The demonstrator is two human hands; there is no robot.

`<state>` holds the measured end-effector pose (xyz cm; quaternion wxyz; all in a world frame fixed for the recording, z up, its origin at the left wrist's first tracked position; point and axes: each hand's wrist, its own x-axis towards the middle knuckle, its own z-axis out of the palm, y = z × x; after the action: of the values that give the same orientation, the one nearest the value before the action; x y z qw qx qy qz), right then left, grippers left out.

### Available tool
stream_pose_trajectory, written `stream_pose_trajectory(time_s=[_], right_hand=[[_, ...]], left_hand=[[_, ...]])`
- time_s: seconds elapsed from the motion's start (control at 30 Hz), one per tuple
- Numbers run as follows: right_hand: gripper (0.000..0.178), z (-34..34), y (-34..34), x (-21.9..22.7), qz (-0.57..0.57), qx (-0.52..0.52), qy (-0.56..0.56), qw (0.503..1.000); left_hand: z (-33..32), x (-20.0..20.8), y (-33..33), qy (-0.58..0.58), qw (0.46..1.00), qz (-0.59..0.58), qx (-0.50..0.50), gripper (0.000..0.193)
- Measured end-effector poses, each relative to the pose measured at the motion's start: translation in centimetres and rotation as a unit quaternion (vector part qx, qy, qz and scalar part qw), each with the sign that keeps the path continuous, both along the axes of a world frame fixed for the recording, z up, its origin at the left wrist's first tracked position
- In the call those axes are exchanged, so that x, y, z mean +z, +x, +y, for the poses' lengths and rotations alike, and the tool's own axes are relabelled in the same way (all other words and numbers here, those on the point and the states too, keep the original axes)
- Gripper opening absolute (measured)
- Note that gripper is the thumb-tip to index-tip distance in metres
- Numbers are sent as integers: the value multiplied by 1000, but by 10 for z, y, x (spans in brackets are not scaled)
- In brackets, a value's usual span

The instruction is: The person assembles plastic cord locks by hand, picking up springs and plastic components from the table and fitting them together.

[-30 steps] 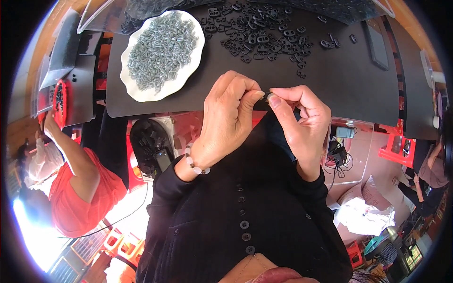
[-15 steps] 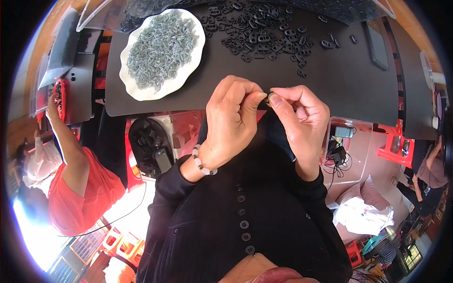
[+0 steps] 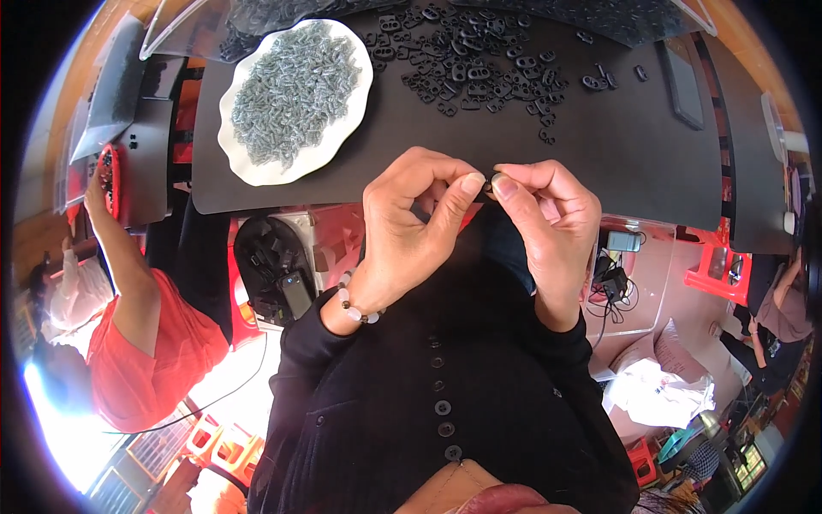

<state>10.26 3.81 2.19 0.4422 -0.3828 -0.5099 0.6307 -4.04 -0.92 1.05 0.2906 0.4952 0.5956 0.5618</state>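
My left hand [image 3: 415, 214] and my right hand [image 3: 550, 223] meet in front of the table edge. Thumb and forefinger of each pinch a small black plastic piece [image 3: 488, 185], which the fingertips largely cover; its exact shape is hard to make out. Beyond them, a pile of black plastic cord-lock parts [image 3: 475, 70] is spread on the dark table, several with two round holes. To the left of the pile, a white wavy-edged plate [image 3: 344, 128] holds a heap of small metal springs [image 3: 295, 90].
At the table's back stand clear bins [image 3: 582, 24] of black parts. A dark phone-like slab [image 3: 682, 84] lies at the right. Below the table are a black tray [image 3: 272, 265] and a clear box with cables [image 3: 612, 283]. A person in red [image 3: 154, 360] works at the left.
My left hand has shifted slightly left and its wrist has turned a little. My right hand stays almost where it was; the small black piece is still between the fingertips.
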Motion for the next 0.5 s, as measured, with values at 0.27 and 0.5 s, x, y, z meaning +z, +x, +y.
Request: stream_pose_trajectory(time_s=[0.27, 0.5], right_hand=[[10, -5, 1, -1, 14, 20, -6, 1000], [9, -4, 1, 1, 12, 14, -27, 999]], left_hand=[[-2, -2, 1, -11, 996, -87, -20, 8], [0, -2, 2, -37, 988, -147, -29, 11]])
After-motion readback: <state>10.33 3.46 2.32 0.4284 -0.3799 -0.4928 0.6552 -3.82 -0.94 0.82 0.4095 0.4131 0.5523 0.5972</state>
